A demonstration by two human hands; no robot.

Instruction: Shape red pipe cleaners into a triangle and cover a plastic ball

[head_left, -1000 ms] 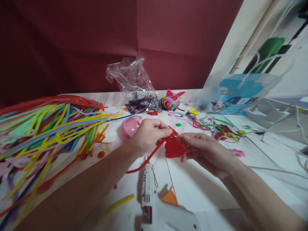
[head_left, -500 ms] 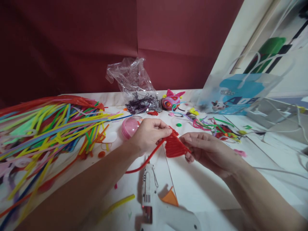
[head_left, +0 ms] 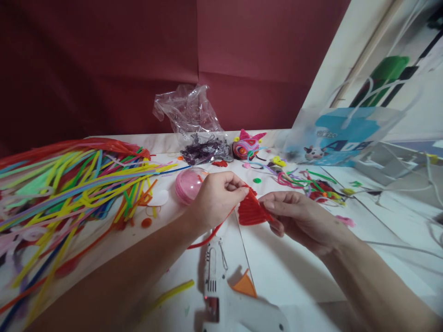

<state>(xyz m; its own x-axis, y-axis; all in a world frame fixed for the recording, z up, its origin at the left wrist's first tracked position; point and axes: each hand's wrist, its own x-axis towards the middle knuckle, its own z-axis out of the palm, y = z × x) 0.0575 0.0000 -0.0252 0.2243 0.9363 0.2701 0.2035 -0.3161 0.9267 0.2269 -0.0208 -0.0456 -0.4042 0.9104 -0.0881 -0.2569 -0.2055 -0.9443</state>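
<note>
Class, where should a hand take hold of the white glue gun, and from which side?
Best by its broad handle, I'd say, the right hand, once free of the red piece, coming from the near right. The gun lies with its handle spreading that way, while its narrow front points away from the person.

a blue and white bag [head_left: 353, 127], printed with 1 cow, stands near white cables [head_left: 430, 174].

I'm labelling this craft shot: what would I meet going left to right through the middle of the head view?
Colourful fuzzy strips, pink ball, left hand, red ribbed piece, right hand, pink scrap.
</note>
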